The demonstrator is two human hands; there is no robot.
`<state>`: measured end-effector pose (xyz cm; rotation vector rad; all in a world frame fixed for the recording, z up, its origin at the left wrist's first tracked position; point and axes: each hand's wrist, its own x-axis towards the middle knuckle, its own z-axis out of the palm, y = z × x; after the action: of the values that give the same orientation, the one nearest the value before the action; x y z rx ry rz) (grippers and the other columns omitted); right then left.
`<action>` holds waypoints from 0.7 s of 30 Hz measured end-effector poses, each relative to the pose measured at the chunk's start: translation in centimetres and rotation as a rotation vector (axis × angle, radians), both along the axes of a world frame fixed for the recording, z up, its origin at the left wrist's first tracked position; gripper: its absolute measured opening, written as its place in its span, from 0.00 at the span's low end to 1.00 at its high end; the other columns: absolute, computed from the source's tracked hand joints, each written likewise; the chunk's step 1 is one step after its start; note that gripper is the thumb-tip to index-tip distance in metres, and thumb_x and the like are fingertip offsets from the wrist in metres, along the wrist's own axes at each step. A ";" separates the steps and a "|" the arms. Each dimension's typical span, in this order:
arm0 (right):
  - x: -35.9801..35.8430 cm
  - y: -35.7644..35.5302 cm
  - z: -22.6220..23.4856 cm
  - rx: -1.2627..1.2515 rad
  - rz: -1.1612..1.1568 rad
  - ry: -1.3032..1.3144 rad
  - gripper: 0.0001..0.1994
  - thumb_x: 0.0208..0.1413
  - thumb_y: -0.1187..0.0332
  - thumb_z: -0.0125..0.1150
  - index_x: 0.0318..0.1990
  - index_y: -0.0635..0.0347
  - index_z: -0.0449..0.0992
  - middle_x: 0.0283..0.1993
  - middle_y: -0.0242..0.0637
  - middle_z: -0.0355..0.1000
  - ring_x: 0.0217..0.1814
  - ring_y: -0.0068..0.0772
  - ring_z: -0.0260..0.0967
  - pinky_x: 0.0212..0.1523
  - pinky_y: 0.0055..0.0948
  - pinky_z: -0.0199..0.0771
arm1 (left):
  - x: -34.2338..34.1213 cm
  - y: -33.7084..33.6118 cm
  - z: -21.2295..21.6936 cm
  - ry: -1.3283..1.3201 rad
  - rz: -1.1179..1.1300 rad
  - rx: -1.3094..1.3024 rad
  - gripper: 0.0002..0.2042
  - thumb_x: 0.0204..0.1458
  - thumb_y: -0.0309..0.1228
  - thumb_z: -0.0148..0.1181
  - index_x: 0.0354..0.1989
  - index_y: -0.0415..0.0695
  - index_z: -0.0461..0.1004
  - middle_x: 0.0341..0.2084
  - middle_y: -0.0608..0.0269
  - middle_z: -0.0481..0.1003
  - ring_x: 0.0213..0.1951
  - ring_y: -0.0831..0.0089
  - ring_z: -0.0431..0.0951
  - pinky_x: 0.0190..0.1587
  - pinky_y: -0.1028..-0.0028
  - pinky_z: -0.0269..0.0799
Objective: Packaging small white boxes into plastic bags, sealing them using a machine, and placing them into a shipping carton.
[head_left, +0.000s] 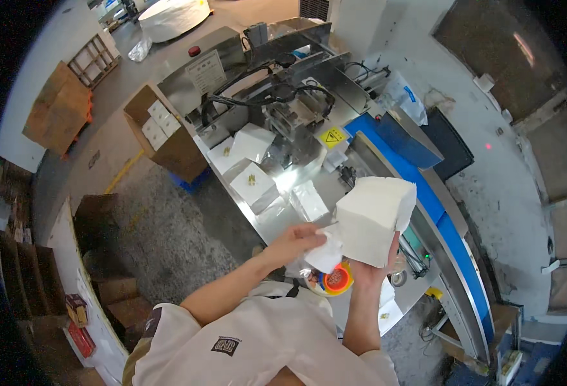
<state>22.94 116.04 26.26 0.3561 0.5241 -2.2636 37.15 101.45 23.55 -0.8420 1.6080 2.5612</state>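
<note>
My right hand (374, 269) supports a thick stack of white paper napkins (372, 215) from below, its fingers partly hidden behind it. Close by on the left, my left hand (301, 244) pinches a loose white sheet (325, 253) between thumb and fingers, near the stack's lower left edge. Beneath the hands sits a round orange-and-yellow object (336, 279). On the steel table (272, 217), to the left of the stack, lies a film-wrapped white napkin pack (254, 183) with a small gold print. Another white pack (309, 201) lies nearer the stack.
A metal machine (290, 122) with black cables stands at the table's far side. A blue conveyor belt (428, 193) curves along the right. An open cardboard box (167, 138) with white packs stands left of the table. A yellow warning label (332, 136) marks the machine.
</note>
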 end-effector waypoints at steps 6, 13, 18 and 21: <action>-1.1 0.9 -0.3 -0.024 -0.030 0.095 0.29 0.62 0.48 0.50 0.65 0.52 0.63 0.64 0.35 0.65 0.66 0.41 0.61 0.66 0.46 0.59 | 0.5 -2.1 0.6 0.330 0.229 -0.014 0.08 0.55 0.32 0.58 0.39 0.41 0.77 0.58 0.55 0.69 0.57 0.72 0.68 0.55 0.70 0.67; 0.2 0.2 -1.4 -0.005 0.051 0.171 0.28 0.63 0.51 0.49 0.66 0.54 0.61 0.66 0.39 0.63 0.66 0.43 0.61 0.66 0.49 0.59 | -1.4 -0.3 1.7 0.215 0.040 -0.153 0.37 0.47 0.31 0.69 0.67 0.43 0.59 0.53 0.54 0.72 0.47 0.72 0.76 0.46 0.71 0.76; 1.5 -0.4 -3.0 0.365 -0.009 0.556 0.28 0.61 0.57 0.54 0.65 0.59 0.57 0.61 0.42 0.65 0.63 0.42 0.64 0.61 0.46 0.66 | -2.4 0.6 1.4 0.290 0.060 -0.195 0.33 0.49 0.37 0.69 0.62 0.38 0.63 0.48 0.58 0.75 0.47 0.72 0.75 0.47 0.70 0.74; 2.5 -0.9 -2.5 0.426 -0.107 0.736 0.28 0.58 0.69 0.58 0.64 0.65 0.55 0.61 0.43 0.63 0.62 0.42 0.63 0.61 0.42 0.65 | -2.6 1.3 2.6 0.046 0.121 -0.011 0.30 0.55 0.37 0.63 0.62 0.35 0.61 0.56 0.55 0.69 0.51 0.66 0.75 0.56 0.68 0.70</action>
<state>25.43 115.14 23.79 -0.2786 1.3988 -2.3336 34.51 102.73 26.15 -0.9155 1.6339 2.6733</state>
